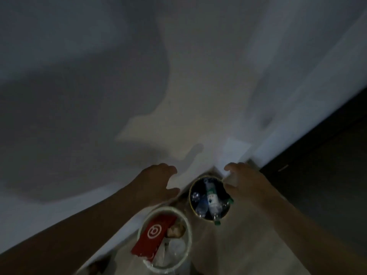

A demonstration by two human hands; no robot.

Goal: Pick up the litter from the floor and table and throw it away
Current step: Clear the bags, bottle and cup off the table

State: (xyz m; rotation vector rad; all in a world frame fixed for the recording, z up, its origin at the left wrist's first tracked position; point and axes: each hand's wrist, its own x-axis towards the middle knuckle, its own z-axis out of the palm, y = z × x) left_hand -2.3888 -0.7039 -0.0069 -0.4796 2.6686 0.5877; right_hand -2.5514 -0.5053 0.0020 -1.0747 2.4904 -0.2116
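Observation:
Two round bins stand on the floor by a white wall. The dark bin (191,192) holds several clear plastic bottles (212,203) with green caps. The white bin (188,227) nearer to me holds a red package (154,237), crumpled paper and clear plastic. My left hand (156,181) hovers left of the dark bin, fingers spread, holding nothing. My right hand (242,179) is above the dark bin's right rim, fingers apart and curled, with nothing visible in it. The picture is dim and blurred.
The white wall (178,76) fills most of the view, with shadows on it. A dark door or panel (327,165) runs along the right. The pale floor (238,245) lies around the bins.

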